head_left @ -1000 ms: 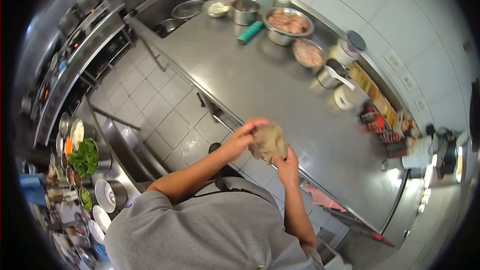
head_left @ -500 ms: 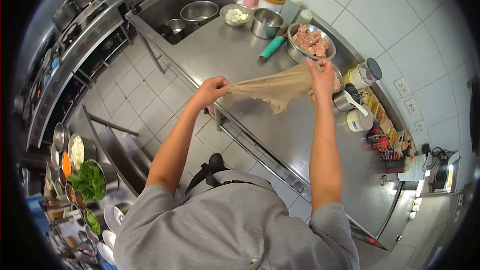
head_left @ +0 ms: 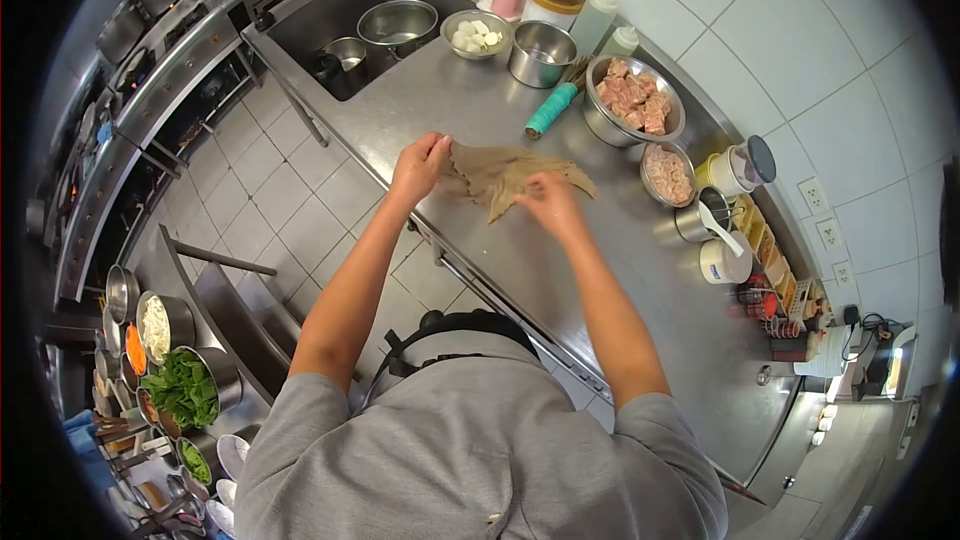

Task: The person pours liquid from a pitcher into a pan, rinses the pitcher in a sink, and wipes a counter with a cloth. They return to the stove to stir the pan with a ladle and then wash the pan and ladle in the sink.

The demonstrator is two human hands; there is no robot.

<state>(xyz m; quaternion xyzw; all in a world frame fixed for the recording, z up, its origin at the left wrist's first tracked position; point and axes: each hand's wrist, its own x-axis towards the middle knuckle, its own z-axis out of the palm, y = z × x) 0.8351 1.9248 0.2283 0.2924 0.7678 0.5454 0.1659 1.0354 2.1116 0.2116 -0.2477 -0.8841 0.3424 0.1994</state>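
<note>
A thin tan cloth-like sheet [head_left: 482, 162] with ragged edges is spread over the steel counter, its right tip lying free. I cannot make out its exact material. My left hand [head_left: 418, 170] is closed on the sheet's left end, thumb on top, near the counter's front edge. Around the middle of the sheet, the bent fingers of my right hand [head_left: 553, 204] appear to pinch a fold, and the hand hides part of it. Behind the sheet lies a turquoise-wrapped bundle [head_left: 551, 112].
Bowls of raw meat chunks [head_left: 632, 105] and minced meat [head_left: 668, 176] stand to the right. At the back are a bowl of white pieces [head_left: 475, 37], a steel pot [head_left: 541, 53] and a sink [head_left: 340, 10]. Leafy greens [head_left: 184, 388] sit on the left-hand station.
The sheet was stretched taut between both hands and is now lower and slack. My right hand has let go of its right end and moved left to its middle.
</note>
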